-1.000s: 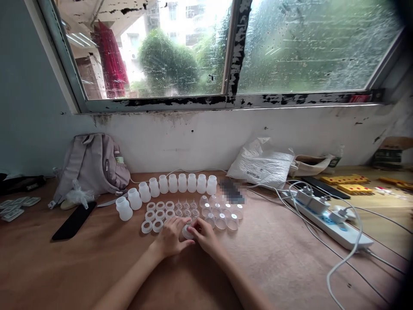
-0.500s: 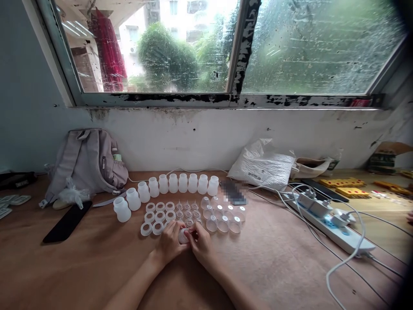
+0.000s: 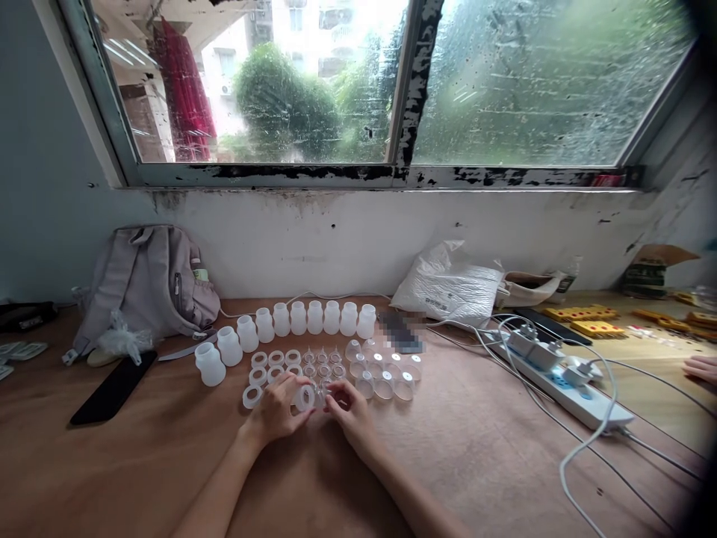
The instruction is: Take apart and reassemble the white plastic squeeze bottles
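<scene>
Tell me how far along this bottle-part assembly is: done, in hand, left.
Done: no finished assembly shows; the small white bottles stand open in a row with nothing fitted.

In hand: the left hand holds a translucent ring on edge, and the right hand pinches a small clear piece next to it.

Left: loose rings, small clear tips and clear domed caps lie unassembled on the table.

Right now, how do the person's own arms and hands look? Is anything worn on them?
Both forearms are bare, with no sleeves in view. The left hand and the right hand wear no gloves. No watch, bracelet or ring can be seen, and no markings show on the arms. The nails look short and plain, though they are small in the head view.
</scene>
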The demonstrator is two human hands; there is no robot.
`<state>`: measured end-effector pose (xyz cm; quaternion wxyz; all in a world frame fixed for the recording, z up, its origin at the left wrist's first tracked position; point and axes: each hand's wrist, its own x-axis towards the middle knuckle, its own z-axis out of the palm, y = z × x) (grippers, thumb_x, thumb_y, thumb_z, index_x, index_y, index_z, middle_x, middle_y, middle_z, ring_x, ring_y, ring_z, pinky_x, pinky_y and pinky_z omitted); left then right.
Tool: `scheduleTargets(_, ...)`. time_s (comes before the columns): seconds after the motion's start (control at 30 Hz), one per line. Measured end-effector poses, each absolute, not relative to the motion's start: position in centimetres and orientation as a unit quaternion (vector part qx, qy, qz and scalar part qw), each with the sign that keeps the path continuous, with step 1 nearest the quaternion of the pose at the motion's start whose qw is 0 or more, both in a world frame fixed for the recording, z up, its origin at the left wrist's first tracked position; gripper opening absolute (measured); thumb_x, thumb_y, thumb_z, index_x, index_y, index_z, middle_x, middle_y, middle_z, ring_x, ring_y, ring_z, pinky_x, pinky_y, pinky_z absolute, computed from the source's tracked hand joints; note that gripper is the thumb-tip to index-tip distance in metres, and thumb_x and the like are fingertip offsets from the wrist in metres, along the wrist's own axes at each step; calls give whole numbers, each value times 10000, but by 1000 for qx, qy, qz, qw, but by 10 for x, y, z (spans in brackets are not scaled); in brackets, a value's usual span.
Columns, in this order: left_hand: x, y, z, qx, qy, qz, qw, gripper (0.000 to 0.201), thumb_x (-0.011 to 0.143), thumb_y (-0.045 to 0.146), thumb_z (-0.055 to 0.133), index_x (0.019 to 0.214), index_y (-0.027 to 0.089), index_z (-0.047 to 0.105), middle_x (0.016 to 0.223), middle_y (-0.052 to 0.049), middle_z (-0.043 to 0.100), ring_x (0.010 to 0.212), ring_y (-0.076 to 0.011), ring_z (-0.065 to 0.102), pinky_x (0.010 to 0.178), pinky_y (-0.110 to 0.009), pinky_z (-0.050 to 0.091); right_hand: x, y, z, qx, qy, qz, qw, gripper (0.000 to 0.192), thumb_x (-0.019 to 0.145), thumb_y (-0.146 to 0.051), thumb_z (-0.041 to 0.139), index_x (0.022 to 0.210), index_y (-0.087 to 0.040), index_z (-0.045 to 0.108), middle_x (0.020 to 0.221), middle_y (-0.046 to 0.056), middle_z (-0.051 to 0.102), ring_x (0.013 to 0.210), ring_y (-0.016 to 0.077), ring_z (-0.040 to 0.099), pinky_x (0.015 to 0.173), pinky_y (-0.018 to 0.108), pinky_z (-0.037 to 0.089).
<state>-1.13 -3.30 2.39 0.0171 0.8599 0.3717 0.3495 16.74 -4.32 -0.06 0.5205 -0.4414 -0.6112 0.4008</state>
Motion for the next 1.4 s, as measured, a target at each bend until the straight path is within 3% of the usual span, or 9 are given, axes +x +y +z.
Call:
scheduleTargets(0.27, -35, -15, 19, 722, 518, 458, -30, 257, 796, 306, 464, 1032, 204, 451, 989, -69, 548, 939, -213, 534, 825, -357, 434, 163, -39, -17, -433, -770, 210, 419, 232, 662, -78, 483, 858, -202, 492, 823, 28, 548, 735, 149, 507, 676, 264, 424)
scheduleTargets(0.6, -73, 6, -2, 644, 615, 447, -79, 326, 826, 287, 364, 1108, 141, 438, 1054, -140, 496, 992, -250, 501, 843, -394, 417, 162, -38, -13, -436, -760, 238, 419, 187, 695, -107, 497, 854, -204, 477, 782, 8, 546, 686, 126, 513, 649, 240, 423)
scheduleTargets(0.77, -88, 15, -29, 598, 699, 382, -87, 319, 782, 225, 359, 1024, 52, 474, 926, -196, 532, 877, -312, 543, 738, -470, 427, 163, -40, -11, -428, -746, 254, 443, 142, 718, -132, 486, 843, -201, 483, 760, 12, 546, 670, 126, 516, 622, 235, 431)
scheduleTargets(1.0, -91, 16, -36, 618, 690, 364, -99, 297, 762, 244, 380, 970, 68, 498, 898, -183, 564, 864, -309, 550, 763, -456, 418, 162, -41, -11, -426, -744, 254, 448, 138, 739, -145, 472, 862, -207, 479, 793, 21, 554, 702, 135, 523, 656, 247, 435)
scheduleTargets(1.2, -80, 11, -16, 638, 655, 390, -110, 278, 801, 280, 364, 983, 131, 512, 971, -134, 563, 934, -271, 531, 817, -409, 416, 163, -44, -9, -450, -722, 239, 468, 114, 753, -150, 437, 836, -197, 500, 761, 24, 548, 656, 131, 509, 610, 237, 425)
scheduleTargets(1.4, -42, -13, 10, 787, 495, 368, -3, 179, 805, 294, 433, 908, 206, 549, 882, -49, 607, 863, -200, 561, 774, -337, 448, 171, -38, -8, -450, -738, 267, 425, 113, 728, -126, 437, 793, -192, 502, 690, 6, 554, 618, 131, 514, 582, 235, 417)
